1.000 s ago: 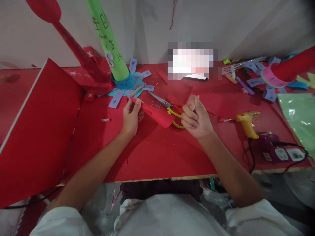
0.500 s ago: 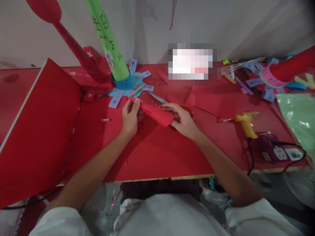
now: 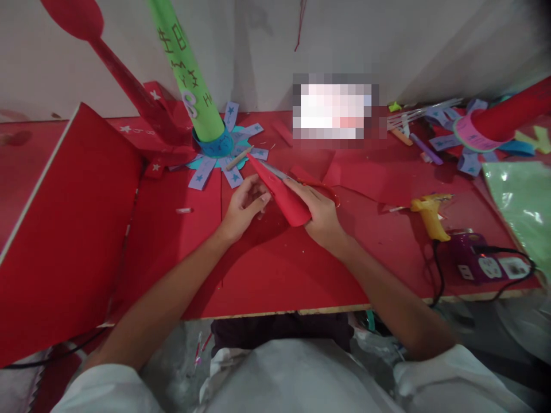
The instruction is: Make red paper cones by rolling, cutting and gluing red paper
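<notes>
A red paper cone (image 3: 284, 198) slants over the middle of the table, its pointed tip up and left, its wide end toward me. My right hand (image 3: 322, 215) grips the cone by its wide end, fingers lying along the right side. To the left of the cone is my left hand (image 3: 248, 207), fingers loosely curled and apart, thumb close to the paper; whether it touches cannot be made out. Behind the cone lie scissors (image 3: 275, 170), one blade showing, the handles largely covered by my right hand. A pencil-like stick (image 3: 239, 158) lies near the cone's tip.
A green paper tube (image 3: 196, 86) stands on a blue flower-shaped base at the back left. A red board (image 3: 73, 229) rises at the left. To the right are a yellow glue gun (image 3: 431, 217), a purple power socket (image 3: 471, 258) with cables, and a green plastic sheet (image 3: 520, 212).
My right hand went from a closed fist beside the cone to holding its wide end. My left hand let go of the tip and moved down and right; the cone turned steeper.
</notes>
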